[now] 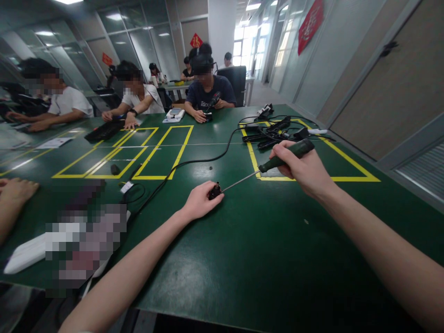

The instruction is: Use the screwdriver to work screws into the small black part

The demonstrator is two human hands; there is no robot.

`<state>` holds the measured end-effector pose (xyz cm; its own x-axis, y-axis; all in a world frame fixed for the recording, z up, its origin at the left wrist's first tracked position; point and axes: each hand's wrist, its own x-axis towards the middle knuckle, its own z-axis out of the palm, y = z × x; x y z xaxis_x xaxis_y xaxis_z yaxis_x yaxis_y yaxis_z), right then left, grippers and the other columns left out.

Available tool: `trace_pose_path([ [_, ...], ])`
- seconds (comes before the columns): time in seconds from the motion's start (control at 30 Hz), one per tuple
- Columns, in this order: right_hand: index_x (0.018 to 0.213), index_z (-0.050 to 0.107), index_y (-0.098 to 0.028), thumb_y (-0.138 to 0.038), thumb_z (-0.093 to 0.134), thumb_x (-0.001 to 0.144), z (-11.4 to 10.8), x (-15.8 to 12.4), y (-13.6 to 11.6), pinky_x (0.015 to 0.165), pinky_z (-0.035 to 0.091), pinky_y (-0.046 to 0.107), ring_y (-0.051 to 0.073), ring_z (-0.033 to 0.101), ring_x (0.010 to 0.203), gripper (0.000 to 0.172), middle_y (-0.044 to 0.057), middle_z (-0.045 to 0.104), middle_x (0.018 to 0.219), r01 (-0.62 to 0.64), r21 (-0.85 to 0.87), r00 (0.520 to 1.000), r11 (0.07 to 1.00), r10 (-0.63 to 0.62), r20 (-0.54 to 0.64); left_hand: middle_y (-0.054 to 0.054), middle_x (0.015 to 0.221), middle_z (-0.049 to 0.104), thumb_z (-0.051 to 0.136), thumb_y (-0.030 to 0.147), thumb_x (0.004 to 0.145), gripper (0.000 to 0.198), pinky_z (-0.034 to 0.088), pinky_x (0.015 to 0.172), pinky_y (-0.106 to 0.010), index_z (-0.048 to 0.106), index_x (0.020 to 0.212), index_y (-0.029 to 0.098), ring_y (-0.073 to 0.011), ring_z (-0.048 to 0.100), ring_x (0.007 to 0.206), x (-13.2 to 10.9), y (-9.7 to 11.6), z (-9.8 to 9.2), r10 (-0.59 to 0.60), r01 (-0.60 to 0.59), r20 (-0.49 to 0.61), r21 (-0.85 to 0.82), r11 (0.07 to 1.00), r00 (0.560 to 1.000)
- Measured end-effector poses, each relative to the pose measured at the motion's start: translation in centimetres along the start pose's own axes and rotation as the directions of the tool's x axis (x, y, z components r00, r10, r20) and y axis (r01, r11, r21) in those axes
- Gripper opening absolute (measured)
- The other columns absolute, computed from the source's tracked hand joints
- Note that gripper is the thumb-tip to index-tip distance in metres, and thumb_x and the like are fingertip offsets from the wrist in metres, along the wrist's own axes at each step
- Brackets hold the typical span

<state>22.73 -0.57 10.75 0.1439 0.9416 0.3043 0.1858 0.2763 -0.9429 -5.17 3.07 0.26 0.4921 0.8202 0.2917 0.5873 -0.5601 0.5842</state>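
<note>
My left hand [200, 200] is closed around a small black part [215, 191], pinning it on the green tabletop [222, 259] near the middle. What exactly the part is cannot be made out. My right hand [301, 165] grips a screwdriver [280, 161] by its dark green handle, to the right of the part. The thin metal shaft slants down to the left, and its tip meets the black part at my left fingers. Whether the tip sits in a screw is too small to see.
Black parts and cables [268, 133] lie inside a yellow tape outline at the back right. A black cable [194, 161] crosses the table. A blurred object [93, 249] and a white item [26, 252] lie at left. Several co-workers sit around; one holds a tool [214, 99] opposite.
</note>
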Motion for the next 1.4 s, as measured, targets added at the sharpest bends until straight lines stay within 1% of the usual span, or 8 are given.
trace_pose_path([
  [0.1,0.072,0.065,-0.022,-0.042,0.081,0.074,0.01,-0.12,-0.33,0.044,0.019,0.026,0.008,0.032,0.041,0.026,-0.008,0.039,0.045,-0.029,0.009,0.999,1.0,0.028,0.016,0.0,0.079,0.061,0.067,0.039,0.096,0.022,0.04,0.065,-0.029,0.065,0.086,0.02,-0.0173,0.055,0.071,-0.01,0.0,0.0,-0.001,0.001,0.005,-0.001,1.0,1.0],
  [0.27,0.076,0.069,-0.02,-0.03,0.08,0.06,0.05,0.12,-0.57,0.05,0.03,0.024,0.01,0.043,0.052,0.022,-0.004,0.052,0.057,-0.01,0.077,1.0,0.997,0.009,0.015,0.0,0.079,0.06,0.066,0.04,0.096,0.022,0.04,0.065,-0.029,0.064,0.086,0.02,-0.0174,0.054,0.071,-0.01,0.07,-0.03,-0.012,0.012,0.01,-0.006,1.0,1.0],
  [0.5,0.071,0.066,-0.021,-0.055,0.079,0.08,0.19,0.03,0.09,0.045,0.024,0.024,0.009,0.038,0.046,0.038,-0.004,0.044,0.053,-0.003,0.003,1.0,1.0,0.003,0.013,0.0,0.079,0.06,0.066,0.04,0.096,0.022,0.04,0.064,-0.029,0.065,0.087,0.02,-0.0177,0.055,0.071,-0.06,0.04,-0.02,-0.014,0.014,0.009,0.007,1.0,1.0],
  [0.6,0.075,0.063,-0.022,-0.047,0.081,0.08,0.05,0.04,0.01,0.043,0.018,0.024,0.008,0.033,0.042,0.031,-0.007,0.038,0.049,-0.057,0.023,0.998,0.998,0.057,0.031,-0.001,0.08,0.061,0.067,0.039,0.096,0.021,0.041,0.064,-0.029,0.065,0.088,0.02,-0.0176,0.055,0.071,-0.09,0.03,-0.04,-0.017,0.017,0.01,-0.008,1.0,1.0],
  [0.77,0.078,0.067,-0.02,-0.029,0.082,0.07,-0.11,0.3,-0.25,0.05,0.03,0.024,0.01,0.043,0.052,0.02,-0.004,0.048,0.055,-0.046,0.084,0.998,0.995,0.041,0.052,0.0,0.079,0.059,0.067,0.039,0.096,0.022,0.04,0.064,-0.029,0.064,0.087,0.02,-0.0171,0.054,0.07,-0.07,0.18,-0.13,-0.017,0.018,0.015,-0.009,1.0,1.0],
  [1.03,0.073,0.064,-0.021,-0.055,0.079,0.08,0.08,-0.09,-0.31,0.044,0.017,0.025,0.008,0.032,0.04,0.037,-0.007,0.038,0.044,-0.067,0.037,0.997,0.997,0.065,0.047,0.0,0.08,0.06,0.067,0.039,0.096,0.022,0.04,0.065,-0.029,0.065,0.087,0.02,-0.0173,0.055,0.071,-0.07,0.12,-0.1,-0.016,0.016,0.012,-0.008,1.0,1.0],
  [1.23,0.076,0.068,-0.02,-0.036,0.089,0.06,0.2,0.08,-0.88,0.049,0.032,0.022,0.009,0.045,0.05,0.031,-0.005,0.05,0.053,-0.065,0.125,0.997,0.99,0.06,0.044,0.0,0.078,0.057,0.066,0.039,0.096,0.021,0.039,0.064,-0.029,0.063,0.087,0.02,-0.0171,0.053,0.07,-0.07,0.01,-0.01,-0.017,0.017,0.013,-0.023,1.0,1.0],
  [1.4,0.071,0.068,-0.019,-0.063,0.08,0.075,0.33,0.03,-0.38,0.044,0.029,0.023,0.008,0.043,0.044,0.045,-0.003,0.05,0.052,0.001,0.05,1.0,0.999,0.0,-0.012,0.001,0.078,0.056,0.067,0.039,0.096,0.023,0.038,0.064,-0.029,0.063,0.085,0.019,-0.0165,0.053,0.069,-0.04,-0.1,0.11,-0.016,0.016,0.012,-0.01,1.0,1.0],
])
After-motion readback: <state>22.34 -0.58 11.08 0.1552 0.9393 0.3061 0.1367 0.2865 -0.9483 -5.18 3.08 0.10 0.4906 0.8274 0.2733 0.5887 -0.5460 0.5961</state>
